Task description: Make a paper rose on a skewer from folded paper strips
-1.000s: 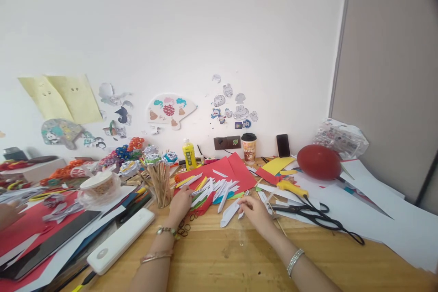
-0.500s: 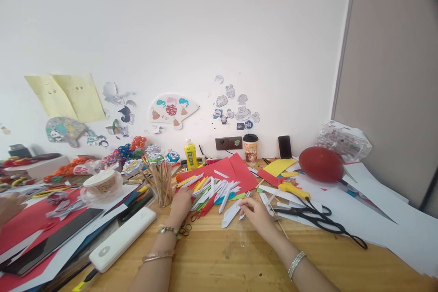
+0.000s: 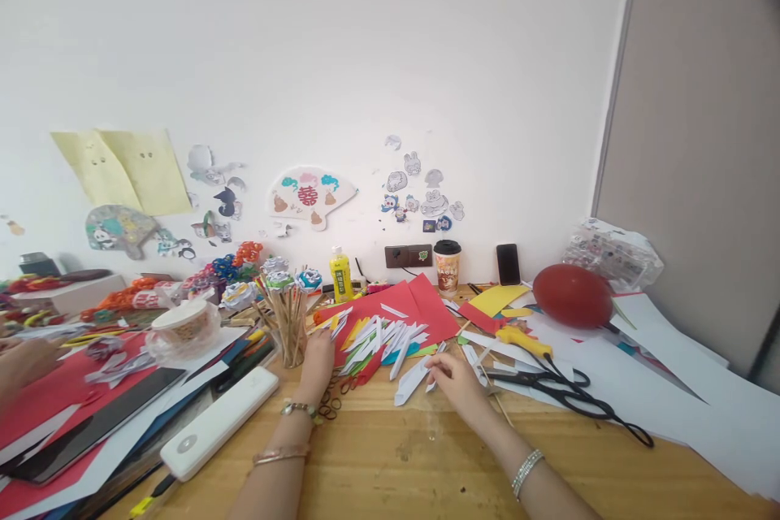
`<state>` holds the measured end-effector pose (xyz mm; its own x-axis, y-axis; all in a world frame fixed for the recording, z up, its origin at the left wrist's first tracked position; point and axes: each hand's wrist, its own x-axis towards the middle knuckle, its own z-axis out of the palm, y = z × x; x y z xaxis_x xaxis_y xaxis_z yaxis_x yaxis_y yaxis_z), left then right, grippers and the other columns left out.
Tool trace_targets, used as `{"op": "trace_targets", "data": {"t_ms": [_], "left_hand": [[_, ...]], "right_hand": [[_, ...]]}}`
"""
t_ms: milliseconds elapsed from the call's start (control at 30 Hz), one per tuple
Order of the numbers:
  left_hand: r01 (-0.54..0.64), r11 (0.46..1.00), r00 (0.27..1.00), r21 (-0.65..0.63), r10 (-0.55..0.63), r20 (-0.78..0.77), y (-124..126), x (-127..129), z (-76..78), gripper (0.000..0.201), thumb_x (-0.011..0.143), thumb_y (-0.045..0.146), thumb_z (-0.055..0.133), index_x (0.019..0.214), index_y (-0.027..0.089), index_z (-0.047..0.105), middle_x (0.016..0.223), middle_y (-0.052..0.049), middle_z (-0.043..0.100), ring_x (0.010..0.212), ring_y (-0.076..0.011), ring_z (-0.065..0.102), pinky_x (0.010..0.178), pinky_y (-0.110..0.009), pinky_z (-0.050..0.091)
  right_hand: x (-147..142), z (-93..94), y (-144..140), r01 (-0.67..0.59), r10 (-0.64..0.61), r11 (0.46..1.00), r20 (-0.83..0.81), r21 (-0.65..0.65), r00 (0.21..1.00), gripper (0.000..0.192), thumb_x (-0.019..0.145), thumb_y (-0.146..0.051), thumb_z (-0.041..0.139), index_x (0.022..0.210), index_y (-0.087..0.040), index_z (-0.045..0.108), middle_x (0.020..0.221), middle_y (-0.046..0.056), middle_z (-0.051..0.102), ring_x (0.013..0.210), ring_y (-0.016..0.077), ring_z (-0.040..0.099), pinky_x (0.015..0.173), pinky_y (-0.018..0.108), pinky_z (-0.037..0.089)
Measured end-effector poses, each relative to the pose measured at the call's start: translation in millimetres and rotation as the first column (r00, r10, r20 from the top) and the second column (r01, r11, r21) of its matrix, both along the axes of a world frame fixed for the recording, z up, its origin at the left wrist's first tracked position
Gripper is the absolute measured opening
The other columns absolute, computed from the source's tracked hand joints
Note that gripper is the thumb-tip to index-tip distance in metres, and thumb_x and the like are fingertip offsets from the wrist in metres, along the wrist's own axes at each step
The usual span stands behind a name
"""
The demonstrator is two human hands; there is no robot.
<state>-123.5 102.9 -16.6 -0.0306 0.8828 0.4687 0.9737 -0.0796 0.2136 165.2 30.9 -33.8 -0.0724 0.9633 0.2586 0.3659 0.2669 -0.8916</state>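
Observation:
My left hand is closed at the left end of a pile of folded paper strips. White folded strips stick out past its fingers, which are mostly hidden behind the back of the hand. With thumb and fingertips pinched, my right hand grips a narrow piece of folded white paper. Close by on its left, a wider folded white paper piece rests on the wooden table. Several small dark rings lie beside my left wrist.
Black-handled scissors and a yellow-handled tool lie to the right, near a red balloon. A cup of wooden sticks and a white oblong device are left. Another person's hand shows at far left.
My left hand has drawn slightly left, away from the pile, and the white strips at its fingers have shifted with it. My right hand stays almost still.

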Motion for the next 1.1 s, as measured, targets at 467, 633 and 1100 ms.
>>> {"op": "trace_targets", "data": {"t_ms": [467,633,1100], "left_hand": [[0.573,0.815,0.793,-0.087,-0.524,0.311,-46,93,23.2,0.028,0.074,0.018,0.058,0.101,0.020,0.069,0.103,-0.006,0.071,0.092,-0.0203,0.063,0.082,-0.027,0.048],[0.726,0.677,0.647,-0.124,-0.610,0.458,-64,111,27.9,0.025,0.075,0.029,0.060,0.097,0.021,0.070,0.095,-0.003,0.072,0.084,-0.0190,0.062,0.078,-0.026,0.045],[0.642,0.757,0.572,-0.122,-0.366,0.734,-55,105,25.0,0.046,0.085,0.053,0.036,0.096,0.014,0.057,0.073,-0.001,0.057,0.060,-0.0130,0.047,0.061,-0.027,0.041]], "right_hand": [[0,9.8,-6,0.118,-0.147,0.948,0.079,0.295,0.986,0.035,0.073,-0.019,0.051,0.107,-0.021,0.062,0.111,0.008,0.063,0.105,0.0248,0.054,0.091,0.037,0.040],[-2,12.2,-7,-0.060,0.004,0.974,0.247,0.218,0.969,0.019,0.079,-0.020,0.049,0.083,-0.019,0.067,0.086,0.006,0.068,0.083,0.0214,0.060,0.075,0.031,0.042],[-3,13.6,-7,0.088,-0.116,0.972,0.124,0.216,0.985,0.017,0.076,-0.026,0.051,0.066,-0.020,0.063,0.070,0.004,0.063,0.072,0.0201,0.055,0.066,0.028,0.039]]}}
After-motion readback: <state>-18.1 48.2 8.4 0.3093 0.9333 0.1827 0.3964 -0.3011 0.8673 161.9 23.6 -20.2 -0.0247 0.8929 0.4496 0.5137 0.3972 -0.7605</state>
